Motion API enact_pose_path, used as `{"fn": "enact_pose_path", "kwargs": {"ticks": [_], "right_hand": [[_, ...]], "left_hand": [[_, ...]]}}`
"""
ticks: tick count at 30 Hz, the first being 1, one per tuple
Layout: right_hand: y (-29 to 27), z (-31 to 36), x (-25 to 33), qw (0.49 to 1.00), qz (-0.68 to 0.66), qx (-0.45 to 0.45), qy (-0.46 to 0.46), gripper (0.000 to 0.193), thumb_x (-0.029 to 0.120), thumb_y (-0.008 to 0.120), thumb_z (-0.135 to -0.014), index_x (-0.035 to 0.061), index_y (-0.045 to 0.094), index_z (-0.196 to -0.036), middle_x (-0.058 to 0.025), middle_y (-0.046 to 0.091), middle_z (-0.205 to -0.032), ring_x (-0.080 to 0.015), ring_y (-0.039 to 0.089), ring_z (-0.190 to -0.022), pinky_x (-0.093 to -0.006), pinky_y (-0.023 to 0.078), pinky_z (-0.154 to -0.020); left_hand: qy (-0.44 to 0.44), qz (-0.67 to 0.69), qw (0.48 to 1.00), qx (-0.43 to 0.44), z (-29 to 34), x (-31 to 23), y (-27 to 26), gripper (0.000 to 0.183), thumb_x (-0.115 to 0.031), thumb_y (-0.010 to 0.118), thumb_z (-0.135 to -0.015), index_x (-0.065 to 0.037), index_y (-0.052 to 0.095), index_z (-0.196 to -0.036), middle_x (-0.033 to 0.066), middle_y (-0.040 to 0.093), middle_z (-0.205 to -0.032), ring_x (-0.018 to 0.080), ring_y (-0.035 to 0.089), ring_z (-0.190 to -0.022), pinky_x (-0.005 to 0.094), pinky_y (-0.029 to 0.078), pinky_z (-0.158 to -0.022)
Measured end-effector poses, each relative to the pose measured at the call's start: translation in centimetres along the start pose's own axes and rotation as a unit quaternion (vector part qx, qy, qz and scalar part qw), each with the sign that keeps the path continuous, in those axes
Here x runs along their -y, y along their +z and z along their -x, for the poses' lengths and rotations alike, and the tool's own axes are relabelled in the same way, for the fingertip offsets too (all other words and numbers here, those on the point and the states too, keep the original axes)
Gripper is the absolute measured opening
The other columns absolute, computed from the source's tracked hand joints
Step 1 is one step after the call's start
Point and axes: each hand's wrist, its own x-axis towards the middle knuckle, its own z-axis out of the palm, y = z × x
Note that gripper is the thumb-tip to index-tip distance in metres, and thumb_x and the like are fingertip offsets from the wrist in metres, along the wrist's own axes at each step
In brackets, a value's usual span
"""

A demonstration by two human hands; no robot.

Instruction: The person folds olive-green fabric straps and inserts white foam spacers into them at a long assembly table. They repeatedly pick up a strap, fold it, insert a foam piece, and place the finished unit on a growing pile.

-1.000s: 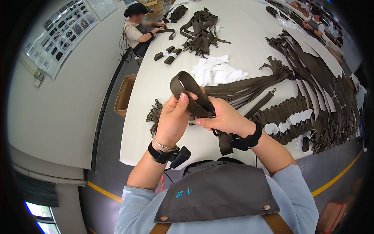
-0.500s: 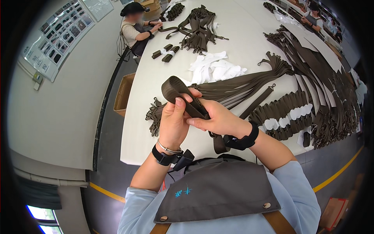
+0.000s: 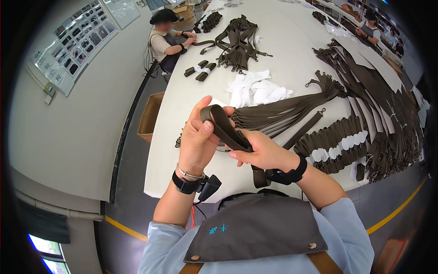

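Observation:
A dark olive webbing strap [image 3: 224, 132], folded into a flat looped bundle, is held above the near part of the table. My left hand [image 3: 197, 142] has its thumb on the rounded end of the loop, with the fingers behind it. My right hand [image 3: 263, 150] grips the other end of the bundle between thumb and fingers. A loose tail of the strap hangs below my right wrist. Behind my hands lies a fan of long straps [image 3: 278, 107] with metal hooks. Part of that pile is hidden by my left hand.
White paper bands [image 3: 255, 89] lie beyond my hands. Banded strap bundles [image 3: 335, 144] stand in a row at right, beside a large heap of straps [image 3: 383, 123]. A co-worker [image 3: 166, 41] handles straps at the far left. A cardboard box [image 3: 151, 116] stands by the table's left edge.
The folded strap has tilted and shifted slightly right and down. My left fingers have opened out and risen behind the loop. My right hand keeps its grip, a little lower.

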Motion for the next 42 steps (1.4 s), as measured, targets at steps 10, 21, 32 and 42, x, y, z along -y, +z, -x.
{"fn": "enact_pose_path", "kwargs": {"ticks": [10,21,32,42], "right_hand": [[0.2,0.5,1.6,0.998,0.053,0.019,0.006,0.021,0.011,0.063,-0.09,0.0037,0.057,-0.108,-0.0048,0.057,-0.08,-0.0152,0.054,-0.072,-0.031,0.046,-0.068],[0.1,0.2,1.3,0.998,-0.011,0.022,0.05,0.027,0.025,0.068,-0.095,0.0057,0.056,-0.109,-0.001,0.056,-0.081,-0.009,0.052,-0.069,-0.0252,0.045,-0.062],[-1.4,-0.1,3.0,0.953,-0.288,-0.085,-0.036,0.021,0.01,0.06,-0.098,0.0006,0.049,-0.113,-0.0025,0.048,-0.077,-0.0085,0.047,-0.063,-0.0235,0.042,-0.053],[-0.5,0.6,3.5,0.94,-0.29,-0.113,-0.138,0.021,0.02,0.055,-0.102,0.0021,0.047,-0.106,-0.0072,0.055,-0.076,-0.0101,0.048,-0.061,-0.0245,0.043,-0.05]], "left_hand": [[0.045,-0.028,0.998,-0.036,0.6,-0.8,0.5,0.028,-0.015,0.07,-0.091,-0.015,0.061,-0.118,0.0073,0.065,-0.093,0.0218,0.056,-0.09,0.0367,0.044,-0.084],[-0.008,-0.079,0.996,-0.04,-0.3,-1.6,0.6,0.051,-0.014,0.076,-0.087,-0.006,0.052,-0.131,0.0128,0.067,-0.109,0.0241,0.065,-0.102,0.0373,0.052,-0.089],[-0.22,-0.194,0.953,0.079,2.5,4.6,1.1,0.015,-0.011,0.069,-0.094,0.0,0.065,-0.104,-0.0027,0.067,-0.096,0.0048,0.059,-0.086,0.0224,0.049,-0.079],[-0.123,-0.283,0.948,0.075,2.8,4.9,2.0,0.006,-0.005,0.07,-0.091,-0.001,0.066,-0.093,0.0004,0.07,-0.091,0.0064,0.063,-0.083,0.0244,0.052,-0.075]]}}
